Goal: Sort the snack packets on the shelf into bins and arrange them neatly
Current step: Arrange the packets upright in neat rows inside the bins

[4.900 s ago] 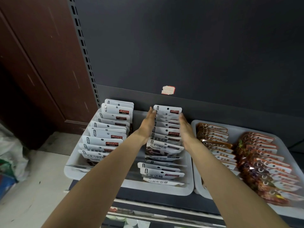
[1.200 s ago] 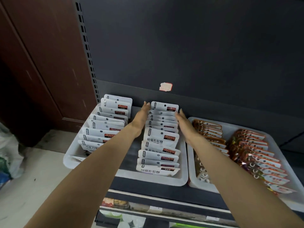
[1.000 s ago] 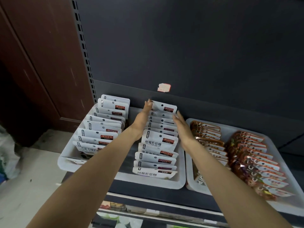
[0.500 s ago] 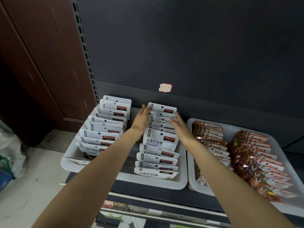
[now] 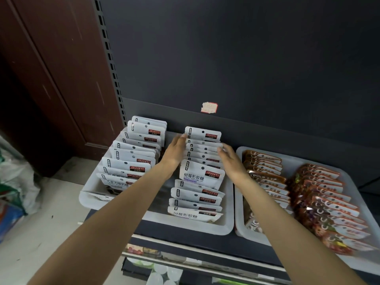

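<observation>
A white bin (image 5: 185, 224) on the shelf holds two rows of white snack packets. The right row (image 5: 200, 175) runs front to back, and one larger packet in its middle stands higher than the others. My left hand (image 5: 174, 151) lies flat against the row's left edge near the back, fingers straight. My right hand (image 5: 231, 159) lies flat against its right edge, fingers straight. The left row of white packets (image 5: 131, 159) stands untouched beside my left forearm.
A second white bin (image 5: 240, 229) on the right holds a row of brown packets (image 5: 265, 171) and a row of red packets (image 5: 327, 200). A dark back panel rises behind the bins. A lower shelf shows below. Bags lie on the floor at far left.
Both hands have stayed on the two sides of the right row of white packets, sliding slightly along its edges. The packets at the back sit closer together than 4.9 s ago.
</observation>
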